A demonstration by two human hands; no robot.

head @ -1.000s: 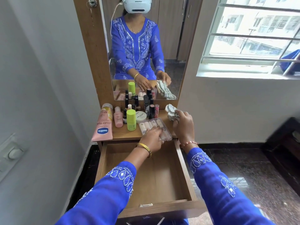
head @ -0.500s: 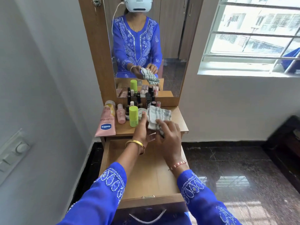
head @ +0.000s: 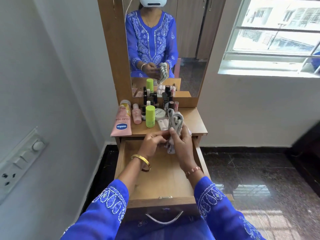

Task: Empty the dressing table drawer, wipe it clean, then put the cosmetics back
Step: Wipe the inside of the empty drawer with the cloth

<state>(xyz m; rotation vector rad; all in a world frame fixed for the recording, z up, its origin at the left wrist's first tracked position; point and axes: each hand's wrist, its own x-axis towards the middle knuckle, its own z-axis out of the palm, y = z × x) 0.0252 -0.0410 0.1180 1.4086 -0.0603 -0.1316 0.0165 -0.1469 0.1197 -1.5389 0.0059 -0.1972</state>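
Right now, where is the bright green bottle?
The green bottle stands upright on the tabletop below the mirror, between the small pink bottle and the round white jar.

There is a single view, from a wide-angle camera worn on the person's head, looking forward and steeply down. It sits close above the open drawer (head: 161,177), whose front edge lies near the bottom of the frame, with the dressing table top (head: 192,122) just beyond. The mirror (head: 166,49) faces the camera and gives back the headset itself. Straight lines bow toward the edges, probably from lens distortion.
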